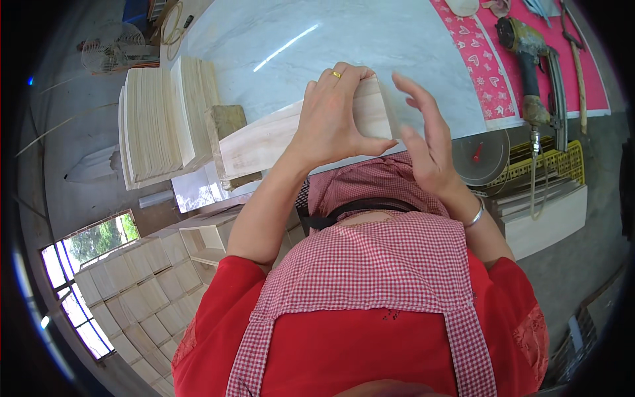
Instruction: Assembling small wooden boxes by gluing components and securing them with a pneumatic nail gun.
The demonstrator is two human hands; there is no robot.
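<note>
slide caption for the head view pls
Left hand grips a pale wooden piece; right hand, open, near its end.

Caged fan [114, 49], far left; barred window [65, 266] (greenery [102, 239] outside).

A nail gun [528, 73] and stacked boards [153, 122]: a workshop.

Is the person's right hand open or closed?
Open: the right hand has fingers and thumb apart, near the end of the pale wooden piece that the left hand grips.
</note>
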